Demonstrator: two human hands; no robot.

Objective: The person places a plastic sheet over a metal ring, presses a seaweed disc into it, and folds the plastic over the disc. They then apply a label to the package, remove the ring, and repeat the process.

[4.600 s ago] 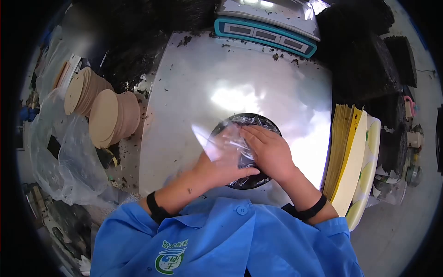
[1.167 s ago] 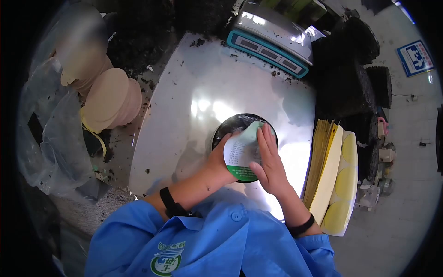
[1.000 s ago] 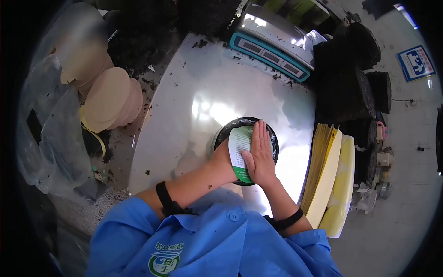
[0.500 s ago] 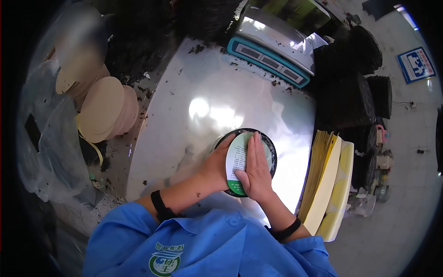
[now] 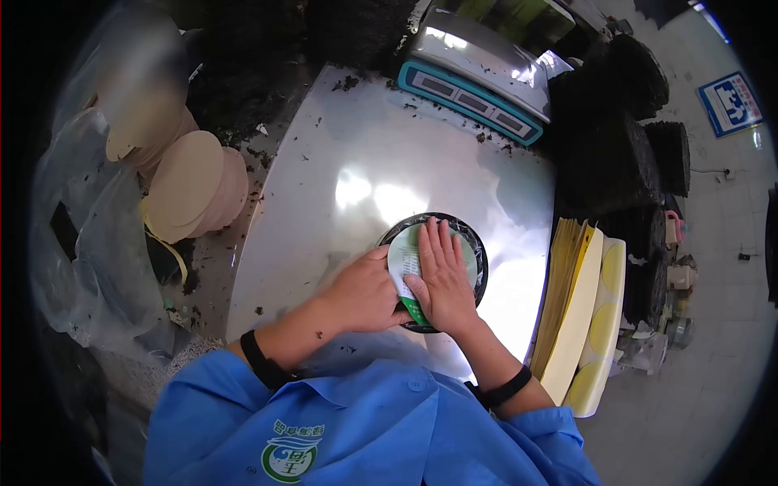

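Observation:
A round black-rimmed package (image 5: 480, 257), wrapped in clear film, lies on the white tabletop in front of me. On its top is a round label (image 5: 403, 257), pale green and white with small print and a darker green lower edge. My right hand (image 5: 446, 279) rests flat on the label, fingers stretched upward and thumb to the left. At the package's left side, my left hand (image 5: 363, 293) is curled around the edge, its fingers partly hidden. Both wrists wear black bands.
A teal-edged scale (image 5: 470, 101) stands at the table's back. Yellow round stickers on backing sheets (image 5: 596, 316) stand at the right edge. Beige round discs (image 5: 190, 182) are stacked at left beside clear plastic bags (image 5: 101, 243). Dark stacks (image 5: 612, 166) line the right; dark crumbs dot the tabletop (image 5: 324, 154).
My right hand has shifted left and flattened over the label, which now lies lower against the package. The left hand has moved slightly down and left along the edge, its fingers more curled.

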